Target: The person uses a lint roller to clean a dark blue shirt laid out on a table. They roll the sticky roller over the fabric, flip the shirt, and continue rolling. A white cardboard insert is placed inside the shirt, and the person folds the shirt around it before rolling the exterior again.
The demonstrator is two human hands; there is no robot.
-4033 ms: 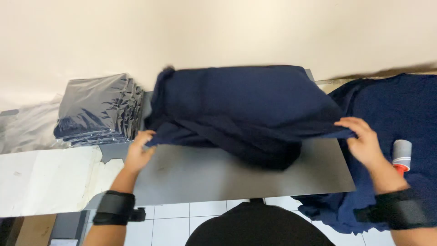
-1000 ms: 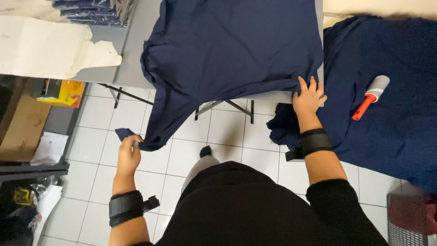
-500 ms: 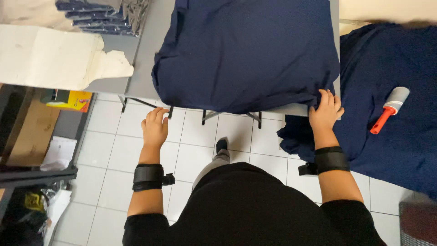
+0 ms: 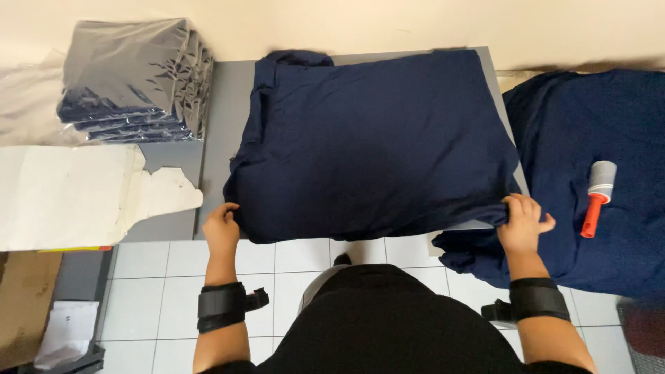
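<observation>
Step in hand, by judgement: squaring a navy garment (image 4: 374,138) flat on the grey table (image 4: 225,104), near edge being set along the table front. Garment spread across most of the tabletop, back side up as far as can be told, collar end bunched at the far left corner, near hem just overhanging the front edge. Left hand (image 4: 222,227) at the near left corner of the garment, fingers curled onto the cloth edge, closed in a light pinch; thumb position hidden. Right hand (image 4: 521,220) at the near right corner, fingers bent and gathered over the hem, gripping a fold of fabric; little finger lifted clear. Black wrist straps on both forearms. Next move, by judgement, calls for even tension between both corners and a smooth lay without wrinkles, left edge needing most attention given the rumpling there. To the right, a pile of further navy garments (image 4: 596,125), touching the table edge and hanging below it, with a lint roller (image 4: 597,195) with red handle lying on top. To the far left, a stack of bagged folded garments (image 4: 131,76) on the table corner, and white paper sheets (image 4: 83,197) near the left hand, apart from the cloth.
</observation>
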